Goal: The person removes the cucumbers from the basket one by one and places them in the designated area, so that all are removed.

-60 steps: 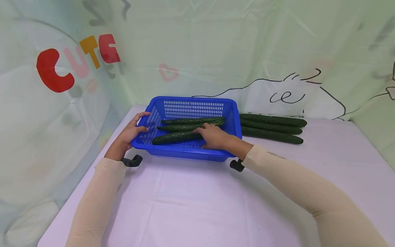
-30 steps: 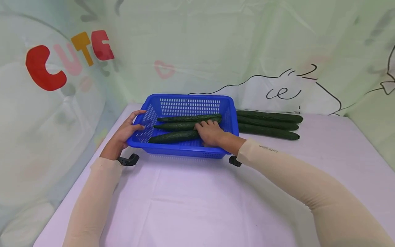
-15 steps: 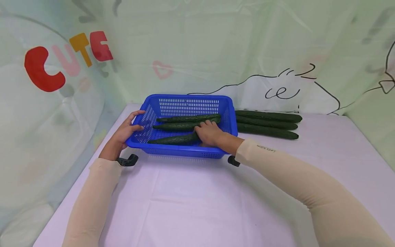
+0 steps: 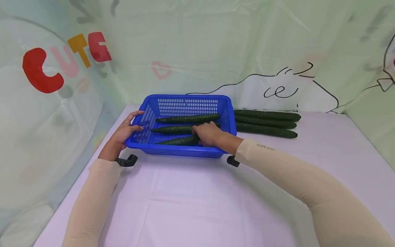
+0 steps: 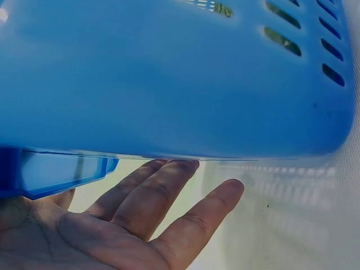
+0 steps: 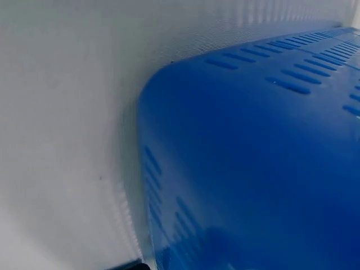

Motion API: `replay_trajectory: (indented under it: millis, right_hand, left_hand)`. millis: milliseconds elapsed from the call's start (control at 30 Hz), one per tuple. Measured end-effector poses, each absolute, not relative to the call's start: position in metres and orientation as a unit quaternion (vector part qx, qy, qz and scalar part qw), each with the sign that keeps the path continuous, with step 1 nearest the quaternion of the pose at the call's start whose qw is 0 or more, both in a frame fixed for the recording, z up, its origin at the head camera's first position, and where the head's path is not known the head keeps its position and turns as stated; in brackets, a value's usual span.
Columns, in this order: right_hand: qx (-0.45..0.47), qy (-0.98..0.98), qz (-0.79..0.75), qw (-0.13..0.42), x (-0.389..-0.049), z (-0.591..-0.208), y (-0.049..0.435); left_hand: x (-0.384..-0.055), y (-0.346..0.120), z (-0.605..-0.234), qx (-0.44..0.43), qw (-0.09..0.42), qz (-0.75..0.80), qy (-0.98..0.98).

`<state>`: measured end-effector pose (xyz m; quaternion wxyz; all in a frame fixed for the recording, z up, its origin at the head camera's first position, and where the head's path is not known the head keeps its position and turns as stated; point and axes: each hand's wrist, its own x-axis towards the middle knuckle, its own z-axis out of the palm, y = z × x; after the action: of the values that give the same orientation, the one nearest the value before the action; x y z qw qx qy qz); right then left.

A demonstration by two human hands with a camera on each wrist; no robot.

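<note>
A blue plastic basket (image 4: 182, 151) with slotted walls stands on the table, holding three dark green cucumbers side by side. My left hand (image 4: 123, 132) grips the basket's left rim, thumb over the edge; in the left wrist view, fingers (image 5: 194, 230) extend along the outer wall. Inside the basket, my right hand (image 4: 210, 133) curls over the middle cucumber (image 4: 172, 129) and covers the right end of the front cucumber (image 4: 177, 141). The back cucumber (image 4: 188, 119) lies apart from it. The right wrist view shows only the basket's outer corner (image 6: 242, 140); those fingers are hidden there.
Three more cucumbers (image 4: 268, 125) lie together on the white tabletop (image 4: 191, 199), right of the basket, their left ends hidden behind it. A printed cloth (image 4: 197, 51) hangs close behind the table and along the left side.
My right hand has shifted from the front cucumber toward the middle one. The middle and front cucumbers have slid toward the basket's near wall, widening the gap to the back one. My left hand keeps its hold.
</note>
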<state>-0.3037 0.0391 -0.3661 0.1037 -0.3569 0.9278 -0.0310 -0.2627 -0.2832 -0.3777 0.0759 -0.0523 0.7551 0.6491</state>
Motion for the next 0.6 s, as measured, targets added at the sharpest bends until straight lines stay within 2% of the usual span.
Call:
replay_trajectory:
  millis: [133,267,600]
  right_hand:
    - [-0.371,0.925,-0.029,0.070,-0.3031,-0.3653,0.0384]
    - [-0.371,0.926,-0.036,0.059,-0.3026,-0.3658,0.0389]
    - [-0.382,0.916,-0.072,0.100,-0.3028,-0.3647,0.0400]
  left_hand:
    - [-0.2619,-0.2840,-0.3767,-0.053,0.077,0.652,0.752]
    - [-0.2620,-0.2842,-0.3769,-0.054,0.080,0.655,0.750]
    - [-0.2616,-0.2841,-0.3765,-0.050,0.081,0.658,0.747]
